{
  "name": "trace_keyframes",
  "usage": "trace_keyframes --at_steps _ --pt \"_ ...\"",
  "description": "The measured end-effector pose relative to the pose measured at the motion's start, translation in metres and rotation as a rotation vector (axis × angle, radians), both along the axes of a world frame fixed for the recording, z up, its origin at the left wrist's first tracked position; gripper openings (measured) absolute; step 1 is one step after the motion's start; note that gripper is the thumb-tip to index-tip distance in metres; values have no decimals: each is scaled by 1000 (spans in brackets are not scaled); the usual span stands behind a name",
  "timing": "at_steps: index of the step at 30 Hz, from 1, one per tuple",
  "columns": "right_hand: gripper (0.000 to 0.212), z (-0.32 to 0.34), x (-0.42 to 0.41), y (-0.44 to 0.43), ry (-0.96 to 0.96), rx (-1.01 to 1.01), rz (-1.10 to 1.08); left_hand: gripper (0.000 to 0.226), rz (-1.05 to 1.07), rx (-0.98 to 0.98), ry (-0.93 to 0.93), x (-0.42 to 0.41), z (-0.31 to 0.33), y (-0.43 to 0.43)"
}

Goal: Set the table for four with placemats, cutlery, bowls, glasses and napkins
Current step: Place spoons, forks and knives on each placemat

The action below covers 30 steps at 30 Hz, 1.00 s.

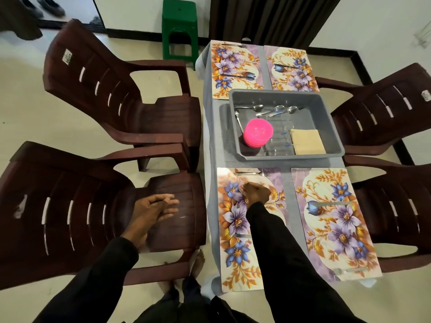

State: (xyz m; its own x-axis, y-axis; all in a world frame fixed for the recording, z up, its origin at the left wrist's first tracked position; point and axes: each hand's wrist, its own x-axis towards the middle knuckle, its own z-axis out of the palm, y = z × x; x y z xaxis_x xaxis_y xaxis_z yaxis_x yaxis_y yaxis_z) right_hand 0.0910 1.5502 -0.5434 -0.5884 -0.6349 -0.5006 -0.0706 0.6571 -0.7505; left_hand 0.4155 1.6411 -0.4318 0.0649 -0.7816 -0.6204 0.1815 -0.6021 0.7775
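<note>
Left hand [155, 209]: fingers seen straight and spread, nothing held, over the chair [70, 206] seat.
Right hand [255, 192]: knuckles up on the placemat [235, 252], fingers curled under; a pinch cannot be told.
Fork [253, 174]: laid just beyond the right hand, same mat.
Tray [331, 127]: farther beyond; spoons [277, 109], bowls [257, 132], napkins [306, 141] kept inside.

Purple-and-orange floral placemats [335, 220], pink bowls [258, 132], grey tub [326, 113], maroon chairs [77, 206], green stool [179, 22].
</note>
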Motion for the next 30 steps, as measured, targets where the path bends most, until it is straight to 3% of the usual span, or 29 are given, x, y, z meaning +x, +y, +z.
trace_keyframes --at_steps 6,12,16,30 --pt "5 63 29 55 -124 -117 -12 22 -44 -19 8 -7 8 12" --pt "3 63 26 95 -30 -148 169 21 -68 -55 29 -11 17 26" --pt "12 89 35 113 -98 -161 163 20 -78 -63 34 -9 24 35" --pt "5 127 43 160 -81 -236 231 22 -167 -120 105 -10 37 48"
